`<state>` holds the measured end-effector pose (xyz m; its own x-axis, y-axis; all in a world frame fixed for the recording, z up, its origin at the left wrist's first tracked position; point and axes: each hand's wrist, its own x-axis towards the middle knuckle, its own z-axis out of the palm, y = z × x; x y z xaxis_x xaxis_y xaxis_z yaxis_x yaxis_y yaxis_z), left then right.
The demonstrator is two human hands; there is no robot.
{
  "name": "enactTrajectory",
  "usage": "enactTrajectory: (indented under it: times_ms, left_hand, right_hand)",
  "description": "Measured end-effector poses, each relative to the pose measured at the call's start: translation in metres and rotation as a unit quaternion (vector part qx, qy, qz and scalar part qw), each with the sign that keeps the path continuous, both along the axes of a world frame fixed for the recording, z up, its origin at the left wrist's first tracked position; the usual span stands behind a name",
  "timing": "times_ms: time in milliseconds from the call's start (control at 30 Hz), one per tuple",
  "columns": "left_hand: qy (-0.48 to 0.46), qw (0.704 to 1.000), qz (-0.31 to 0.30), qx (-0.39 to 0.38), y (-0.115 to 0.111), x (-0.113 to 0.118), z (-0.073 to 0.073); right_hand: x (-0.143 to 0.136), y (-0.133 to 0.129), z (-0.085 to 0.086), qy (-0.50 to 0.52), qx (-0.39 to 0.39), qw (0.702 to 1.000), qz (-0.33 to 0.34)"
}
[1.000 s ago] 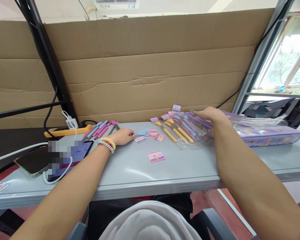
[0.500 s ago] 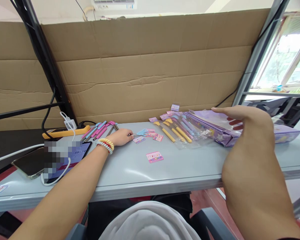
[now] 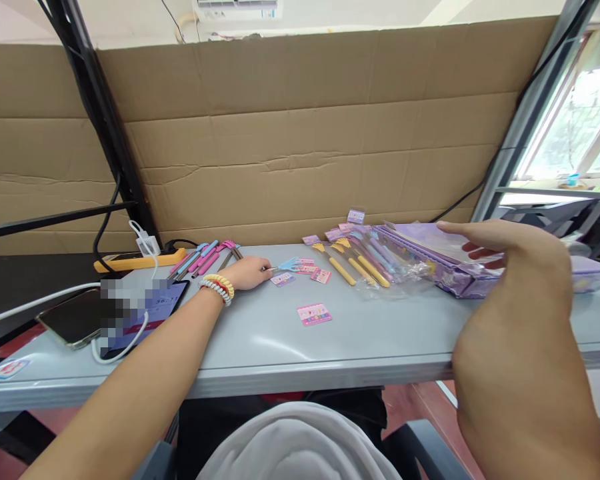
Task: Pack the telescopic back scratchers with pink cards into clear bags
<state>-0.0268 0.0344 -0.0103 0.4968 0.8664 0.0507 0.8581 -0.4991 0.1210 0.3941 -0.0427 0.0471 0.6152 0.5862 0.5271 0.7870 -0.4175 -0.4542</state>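
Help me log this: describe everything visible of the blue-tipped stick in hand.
The blue-tipped stick has a light blue, forked head, apparently plastic, on a thin, gray shaft. It points right, nearly flat, its head beside small cards on the table. The left hand grips the shaft; the handle end is unclear.

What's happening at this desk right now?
Someone is working with small hand-shaped sticks. Their left hand holds one with a light blue tip on the desk, near some small cards. Their right hand is at the purple box; whether it grips anything there is unclear. Between the two hands lie yellow sticks and a clear plastic bag, with pink and blue sticks over on the left.
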Motion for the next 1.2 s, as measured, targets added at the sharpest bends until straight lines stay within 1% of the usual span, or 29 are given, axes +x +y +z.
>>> enactTrajectory:
  times_ms: [133, 233, 300, 333, 367, 400, 433, 500, 533, 600, 667, 700, 767, 833, 867, 900, 933, 1000, 1100, 1200]
  left_hand:
    - [0.004, 1.000, 0.002, -0.002, -0.001, 0.001, 0.001]
    - [0.007, 1.000, 0.004, -0.001, -0.001, 0.002, 0.002]
    - [0.005, 1.000, 0.007, -0.002, -0.001, 0.003, 0.001]
    - [0.003, 1.000, 0.008, -0.001, -0.001, 0.003, 0.001]
    - [0.001, 1.000, 0.007, 0.000, -0.001, 0.003, 0.001]
    - [-0.001, 1.000, 0.006, 0.002, -0.001, 0.003, 0.000]
    - [-0.005, 1.000, 0.008, 0.005, -0.001, 0.003, 0.000]
    - [-0.023, 0.999, 0.028, 0.021, 0.000, 0.004, 0.000]
    - [-0.044, 0.997, 0.045, 0.036, 0.000, 0.004, 0.000]
    - [-0.109, 0.988, 0.085, 0.074, 0.000, 0.005, 0.002]
    - [-0.191, 0.971, 0.108, 0.095, -0.001, 0.006, 0.005]
    - [-0.236, 0.962, 0.106, 0.086, -0.002, 0.007, 0.006]
    - [-0.339, 0.937, 0.084, 0.020, -0.006, 0.010, 0.010]
    - [-0.436, 0.896, 0.048, -0.071, -0.011, 0.014, 0.012]
    - [-0.469, 0.876, 0.033, -0.110, -0.014, 0.016, 0.013]
    - [-0.490, 0.861, 0.021, -0.138, -0.016, 0.018, 0.014]
    - [-0.498, 0.853, 0.012, -0.157, -0.018, 0.020, 0.015]
    - [-0.493, 0.853, 0.003, -0.173, -0.021, 0.023, 0.015]
    - [-0.456, 0.877, 0.006, -0.152, -0.023, 0.024, 0.015]
    - [-0.421, 0.900, 0.017, -0.115, -0.025, 0.023, 0.014]
  right_hand:
    - [-0.011, 0.001, -0.004, 0.000, 0.020, 1.000, 0.006]
    - [-0.029, 0.003, 0.005, 0.009, 0.034, 0.999, 0.005]
    - [-0.053, 0.009, 0.012, 0.015, 0.049, 0.999, 0.004]
    - [-0.068, 0.012, 0.015, 0.000, 0.087, 0.996, 0.012]
    - [-0.085, 0.015, 0.015, -0.026, 0.125, 0.991, 0.036]
    - [-0.104, 0.017, 0.014, -0.068, 0.158, 0.981, 0.084]
    - [-0.124, 0.019, 0.011, -0.121, 0.189, 0.963, 0.148]
    - [-0.163, 0.021, 0.002, -0.217, 0.210, 0.911, 0.280]
    - [-0.180, 0.021, -0.003, -0.254, 0.198, 0.880, 0.349]
    - [-0.208, 0.020, -0.013, -0.314, 0.172, 0.803, 0.476]
    - [-0.226, 0.020, -0.021, -0.344, 0.149, 0.741, 0.557]
    - [-0.232, 0.021, -0.025, -0.353, 0.148, 0.716, 0.583]
    - [-0.239, 0.022, -0.035, -0.362, 0.169, 0.678, 0.617]
    - [-0.244, 0.022, -0.046, -0.354, 0.184, 0.656, 0.641]
    - [-0.246, 0.022, -0.051, -0.349, 0.182, 0.646, 0.654]
    - [-0.248, 0.020, -0.056, -0.344, 0.174, 0.640, 0.665]
    - [-0.250, 0.019, -0.061, -0.340, 0.166, 0.636, 0.673]
    - [-0.254, 0.015, -0.067, -0.338, 0.140, 0.633, 0.682]
    - [-0.257, 0.013, -0.072, -0.333, 0.102, 0.633, 0.691]
    - [-0.256, 0.016, -0.073, -0.298, 0.079, 0.641, 0.703]
